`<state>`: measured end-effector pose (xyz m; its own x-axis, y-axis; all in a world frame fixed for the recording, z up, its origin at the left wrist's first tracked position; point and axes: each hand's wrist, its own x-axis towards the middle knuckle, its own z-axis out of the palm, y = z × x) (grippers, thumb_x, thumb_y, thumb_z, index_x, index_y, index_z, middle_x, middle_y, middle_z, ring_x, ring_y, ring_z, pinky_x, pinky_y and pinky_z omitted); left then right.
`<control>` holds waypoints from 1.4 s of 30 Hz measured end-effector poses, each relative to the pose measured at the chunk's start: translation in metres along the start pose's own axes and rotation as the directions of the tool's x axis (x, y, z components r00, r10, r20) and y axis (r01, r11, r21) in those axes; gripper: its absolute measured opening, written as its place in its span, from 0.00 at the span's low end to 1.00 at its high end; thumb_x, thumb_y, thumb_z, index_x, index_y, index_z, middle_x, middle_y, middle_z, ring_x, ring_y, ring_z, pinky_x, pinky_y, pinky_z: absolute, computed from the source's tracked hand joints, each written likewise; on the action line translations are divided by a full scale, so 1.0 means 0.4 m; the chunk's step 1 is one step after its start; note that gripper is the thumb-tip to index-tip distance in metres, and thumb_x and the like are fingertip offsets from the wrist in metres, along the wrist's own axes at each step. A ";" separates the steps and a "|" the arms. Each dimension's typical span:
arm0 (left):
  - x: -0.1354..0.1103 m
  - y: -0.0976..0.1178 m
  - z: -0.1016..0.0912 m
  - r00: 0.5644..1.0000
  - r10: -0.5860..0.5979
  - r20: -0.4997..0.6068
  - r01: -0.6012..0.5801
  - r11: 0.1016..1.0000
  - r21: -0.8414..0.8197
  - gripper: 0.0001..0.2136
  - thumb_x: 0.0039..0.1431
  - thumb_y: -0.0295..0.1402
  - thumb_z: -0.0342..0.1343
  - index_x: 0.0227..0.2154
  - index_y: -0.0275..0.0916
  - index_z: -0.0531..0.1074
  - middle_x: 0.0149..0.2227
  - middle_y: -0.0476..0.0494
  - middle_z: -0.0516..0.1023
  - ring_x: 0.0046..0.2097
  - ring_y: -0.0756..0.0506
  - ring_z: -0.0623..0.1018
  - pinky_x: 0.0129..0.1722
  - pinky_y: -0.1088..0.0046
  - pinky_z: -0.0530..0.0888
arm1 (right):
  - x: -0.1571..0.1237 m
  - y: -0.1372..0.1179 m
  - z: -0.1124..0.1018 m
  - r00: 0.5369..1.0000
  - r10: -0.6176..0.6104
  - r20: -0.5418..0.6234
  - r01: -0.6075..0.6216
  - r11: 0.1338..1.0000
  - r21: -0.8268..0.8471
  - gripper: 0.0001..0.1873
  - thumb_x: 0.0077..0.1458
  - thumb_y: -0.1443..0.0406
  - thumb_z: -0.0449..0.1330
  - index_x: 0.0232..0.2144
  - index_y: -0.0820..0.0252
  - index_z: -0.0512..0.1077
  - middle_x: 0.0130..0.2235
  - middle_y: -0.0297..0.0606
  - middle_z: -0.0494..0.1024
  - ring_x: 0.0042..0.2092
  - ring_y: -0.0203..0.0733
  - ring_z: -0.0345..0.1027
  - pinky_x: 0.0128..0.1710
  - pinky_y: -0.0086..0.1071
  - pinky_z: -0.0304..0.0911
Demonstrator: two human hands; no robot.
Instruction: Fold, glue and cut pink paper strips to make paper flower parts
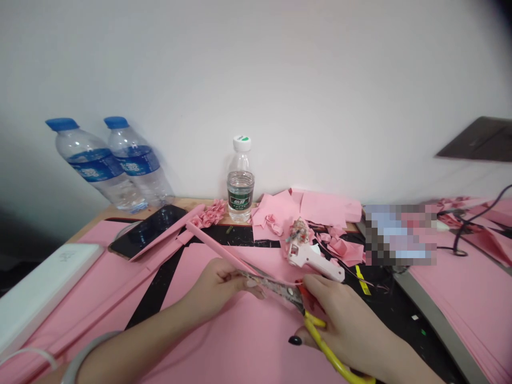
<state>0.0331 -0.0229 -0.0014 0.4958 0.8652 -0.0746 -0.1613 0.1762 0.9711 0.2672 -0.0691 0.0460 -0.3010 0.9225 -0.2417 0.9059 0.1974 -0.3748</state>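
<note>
My left hand (220,285) is closed, its fingers pinching a narrow folded or rolled strip of pink paper (216,244) that slants up to the left. In my right hand (348,314) are scissors (336,357) with a yellow handle loop and some red near the fingers. Their stained blades point left and lie along the strip, close to my left fingertips. Whether the blades are cutting into the paper I cannot tell. Beneath both hands lies a large pink paper sheet (240,346). A white glue gun (316,261) with a crusted tip rests just beyond my right hand.
A small water bottle (240,186) stands by the wall, with two larger bottles (96,165) at left. Nearby are a black phone (154,229), a long white box (52,288), crumpled pink scraps (344,248), a yellow tag (363,281) and a dark cable (462,234).
</note>
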 end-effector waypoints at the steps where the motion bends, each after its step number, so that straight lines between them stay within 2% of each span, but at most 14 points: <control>1: 0.000 0.000 0.000 1.000 -0.002 0.004 0.002 1.000 0.000 0.07 0.51 0.36 0.65 0.27 0.36 0.80 0.28 0.43 0.83 0.30 0.43 0.82 0.36 0.64 0.79 | 0.001 0.002 0.004 1.000 0.007 -0.001 -0.007 1.000 0.007 0.19 0.42 0.63 0.64 0.23 0.54 0.54 0.25 0.31 0.67 0.25 0.37 0.54 0.24 0.30 0.45; 7: 0.002 -0.007 -0.005 1.000 -0.020 0.004 0.020 0.999 -0.045 0.06 0.50 0.34 0.67 0.29 0.37 0.81 0.29 0.43 0.84 0.30 0.44 0.82 0.35 0.67 0.79 | 0.002 0.010 0.018 1.000 0.018 -0.002 -0.018 0.998 0.063 0.20 0.43 0.64 0.64 0.21 0.55 0.52 0.23 0.29 0.65 0.25 0.36 0.52 0.24 0.29 0.44; 12: 0.002 -0.002 0.001 0.999 -0.016 0.044 0.018 0.999 -0.043 0.07 0.51 0.35 0.66 0.28 0.36 0.81 0.28 0.43 0.84 0.30 0.44 0.82 0.36 0.67 0.79 | -0.002 -0.001 0.002 1.000 -0.006 -0.009 0.007 0.999 0.044 0.21 0.39 0.61 0.67 0.24 0.54 0.56 0.27 0.30 0.68 0.25 0.36 0.53 0.24 0.29 0.44; 18: 0.000 0.011 0.011 0.996 -0.010 0.094 0.012 1.000 -0.015 0.07 0.52 0.35 0.65 0.27 0.36 0.81 0.28 0.43 0.83 0.31 0.43 0.82 0.36 0.68 0.78 | -0.004 -0.006 0.006 1.000 -0.013 0.024 0.012 1.000 0.018 0.19 0.41 0.59 0.67 0.27 0.54 0.59 0.26 0.30 0.68 0.24 0.36 0.53 0.23 0.30 0.42; 22: 0.000 0.012 0.015 0.995 -0.023 0.100 0.022 1.000 0.009 0.08 0.52 0.37 0.65 0.27 0.36 0.81 0.28 0.42 0.83 0.32 0.42 0.82 0.37 0.66 0.78 | 0.001 -0.004 0.022 1.000 0.003 -0.022 -0.003 1.000 0.007 0.24 0.41 0.57 0.68 0.23 0.54 0.54 0.26 0.30 0.67 0.24 0.36 0.53 0.24 0.29 0.42; 27: 0.000 0.010 0.019 0.993 -0.026 0.113 0.028 1.000 -0.014 0.08 0.51 0.37 0.65 0.27 0.37 0.82 0.29 0.43 0.83 0.31 0.43 0.82 0.36 0.67 0.78 | 0.004 -0.005 0.026 0.999 0.048 -0.004 -0.048 0.998 0.038 0.25 0.42 0.59 0.68 0.20 0.55 0.51 0.24 0.30 0.65 0.24 0.35 0.53 0.24 0.29 0.43; 34: -0.006 0.016 0.023 0.985 -0.034 0.166 0.026 0.998 0.053 0.09 0.54 0.38 0.63 0.26 0.37 0.82 0.30 0.42 0.84 0.33 0.42 0.82 0.40 0.66 0.78 | -0.005 -0.014 0.023 0.999 -0.033 -0.010 0.033 0.999 0.001 0.22 0.40 0.58 0.68 0.26 0.54 0.56 0.27 0.30 0.68 0.23 0.35 0.51 0.23 0.30 0.40; 42: -0.004 -0.003 0.024 0.979 -0.046 0.200 0.049 0.999 -0.009 0.07 0.53 0.36 0.64 0.30 0.38 0.83 0.31 0.41 0.84 0.33 0.43 0.82 0.39 0.68 0.78 | 0.005 -0.022 0.034 0.999 0.040 -0.007 -0.040 0.999 0.023 0.23 0.40 0.59 0.68 0.22 0.54 0.53 0.23 0.29 0.65 0.23 0.35 0.53 0.23 0.29 0.41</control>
<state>0.0405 -0.0289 -0.0002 0.6632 0.7449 -0.0725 -0.1445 0.2225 0.9642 0.2547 -0.0736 0.0367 -0.2626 0.9320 -0.2499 0.9099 0.1530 -0.3855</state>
